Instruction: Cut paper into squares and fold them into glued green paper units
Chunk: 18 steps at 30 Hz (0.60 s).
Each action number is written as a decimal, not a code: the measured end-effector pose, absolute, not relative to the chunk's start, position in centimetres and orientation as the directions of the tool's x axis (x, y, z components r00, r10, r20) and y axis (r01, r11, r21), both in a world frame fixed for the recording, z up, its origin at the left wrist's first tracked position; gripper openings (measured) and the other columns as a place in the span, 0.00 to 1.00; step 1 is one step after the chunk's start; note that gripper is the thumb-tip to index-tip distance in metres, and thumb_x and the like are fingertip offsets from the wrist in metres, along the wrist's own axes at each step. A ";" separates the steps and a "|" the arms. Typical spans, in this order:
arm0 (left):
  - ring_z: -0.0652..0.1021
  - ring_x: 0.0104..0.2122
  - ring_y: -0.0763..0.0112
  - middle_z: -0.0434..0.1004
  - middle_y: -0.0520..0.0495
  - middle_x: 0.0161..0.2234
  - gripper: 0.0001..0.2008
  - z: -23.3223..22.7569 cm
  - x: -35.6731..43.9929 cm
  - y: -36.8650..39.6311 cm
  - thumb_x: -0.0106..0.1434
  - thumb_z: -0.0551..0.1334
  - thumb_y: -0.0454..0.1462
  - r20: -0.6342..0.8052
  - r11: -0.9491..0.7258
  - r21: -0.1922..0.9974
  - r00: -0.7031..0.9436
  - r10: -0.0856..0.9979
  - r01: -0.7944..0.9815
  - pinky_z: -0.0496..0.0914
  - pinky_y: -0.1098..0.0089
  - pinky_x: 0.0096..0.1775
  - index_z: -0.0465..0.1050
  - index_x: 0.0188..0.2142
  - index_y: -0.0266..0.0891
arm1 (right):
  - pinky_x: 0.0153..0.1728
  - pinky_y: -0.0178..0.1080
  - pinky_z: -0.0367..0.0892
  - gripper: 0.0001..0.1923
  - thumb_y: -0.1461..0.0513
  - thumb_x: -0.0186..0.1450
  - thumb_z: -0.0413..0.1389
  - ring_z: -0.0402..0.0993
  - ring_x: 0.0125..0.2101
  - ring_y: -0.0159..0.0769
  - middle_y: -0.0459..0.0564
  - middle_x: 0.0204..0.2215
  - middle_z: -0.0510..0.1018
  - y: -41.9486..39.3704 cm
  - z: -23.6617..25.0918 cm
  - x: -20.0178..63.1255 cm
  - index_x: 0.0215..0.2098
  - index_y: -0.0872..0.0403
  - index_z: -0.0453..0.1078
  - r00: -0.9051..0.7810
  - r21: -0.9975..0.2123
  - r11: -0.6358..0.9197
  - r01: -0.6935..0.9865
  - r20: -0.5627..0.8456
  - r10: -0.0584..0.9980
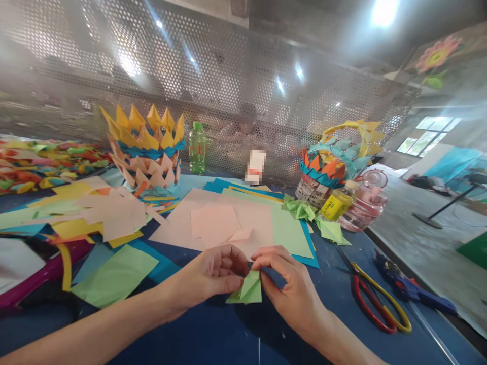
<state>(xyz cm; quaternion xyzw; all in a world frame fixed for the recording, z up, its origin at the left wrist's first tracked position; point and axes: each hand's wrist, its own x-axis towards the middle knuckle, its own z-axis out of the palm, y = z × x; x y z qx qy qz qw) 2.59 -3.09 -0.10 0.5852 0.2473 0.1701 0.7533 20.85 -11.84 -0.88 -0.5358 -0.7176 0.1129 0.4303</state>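
Between both hands, above the dark blue table, is a small piece of folded green paper (251, 290). My left hand (224, 269) pinches its left side with thumb and fingers. The fingers of my right hand (283, 276) close on its top and right edge. Creases run down the paper, and its lower corners spread out toward me. Just beyond my fingers lie pink paper squares (213, 223) on larger pink and pale green sheets (291, 230). A flat green paper square (116, 276) rests left of my left forearm.
Scissors (376, 299) and a blue glue gun (414, 286) lie at right. Folded-paper baskets stand at back left (146, 152) and back right (323, 172). Nearby are a green bottle (197, 149), a yellow bottle (337, 203) and a pink jug (367, 205). Colourful folded pieces (49, 165) pile up far left.
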 end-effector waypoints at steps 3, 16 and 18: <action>0.72 0.31 0.75 0.75 0.51 0.33 0.19 -0.3 2.7 -3.3 0.51 0.71 0.35 -0.174 0.323 0.946 0.876 0.450 0.023 0.63 0.74 0.34 0.68 0.42 0.39 | 0.44 0.38 0.69 0.13 0.72 0.62 0.51 0.73 0.43 0.36 0.50 0.40 0.75 -11.9 -0.9 20.7 0.37 0.51 0.72 -0.083 -0.625 0.410 0.664 0.483 0.872; 0.75 0.38 0.71 0.74 0.53 0.37 0.21 -0.6 2.3 -3.1 0.55 0.68 0.31 -0.128 0.330 0.933 0.731 0.671 -0.140 0.71 0.69 0.42 0.65 0.46 0.44 | 0.38 0.33 0.65 0.11 0.61 0.64 0.58 0.71 0.36 0.32 0.45 0.38 0.76 -12.4 -0.3 19.9 0.45 0.51 0.67 0.015 -0.779 0.182 0.600 0.238 0.971; 0.75 0.36 0.72 0.74 0.53 0.35 0.20 -0.7 2.4 -3.1 0.54 0.68 0.32 -0.133 0.316 0.941 0.727 0.673 -0.120 0.71 0.71 0.40 0.65 0.45 0.43 | 0.35 0.33 0.65 0.05 0.62 0.64 0.58 0.71 0.32 0.31 0.44 0.33 0.77 -12.3 -0.6 19.8 0.39 0.52 0.69 -0.003 -0.760 0.177 0.625 0.225 0.974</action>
